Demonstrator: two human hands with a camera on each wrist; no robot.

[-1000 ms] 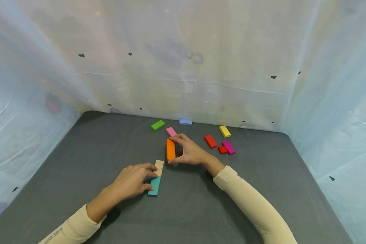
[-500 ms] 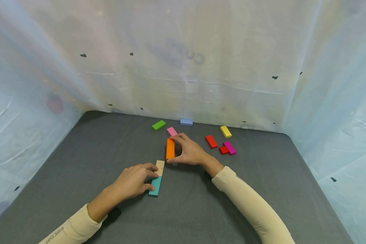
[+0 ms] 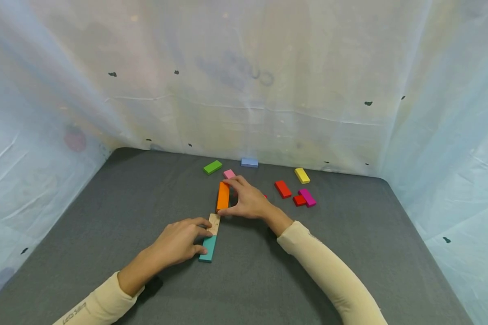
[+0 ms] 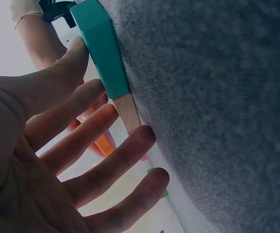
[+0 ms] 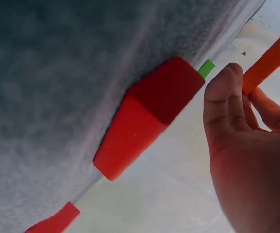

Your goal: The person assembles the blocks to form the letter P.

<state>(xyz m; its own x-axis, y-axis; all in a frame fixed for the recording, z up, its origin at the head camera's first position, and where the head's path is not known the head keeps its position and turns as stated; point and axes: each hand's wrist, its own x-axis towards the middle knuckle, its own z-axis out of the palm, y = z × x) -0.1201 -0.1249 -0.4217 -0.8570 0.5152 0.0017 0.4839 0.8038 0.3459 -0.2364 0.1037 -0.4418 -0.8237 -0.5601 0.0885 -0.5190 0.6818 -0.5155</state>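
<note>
My right hand pinches an orange block lengthwise, thumb at its near end and fingertips at its far end. In the right wrist view the orange block is off the cloth. Just nearer lie a bare wooden block and a teal block, end to end in one line. My left hand rests against their left side. The left wrist view shows its thumb and loosely straight fingers along the teal block and the wooden block.
Beyond the right hand lie a pink block, a green block and a light blue block. To the right are a red block, a yellow block and a magenta block touching a smaller-looking red block.
My right hand has moved slightly left with the orange block, bringing its near end close to the wooden block's far end. The left hand stays in place on the two blocks.
</note>
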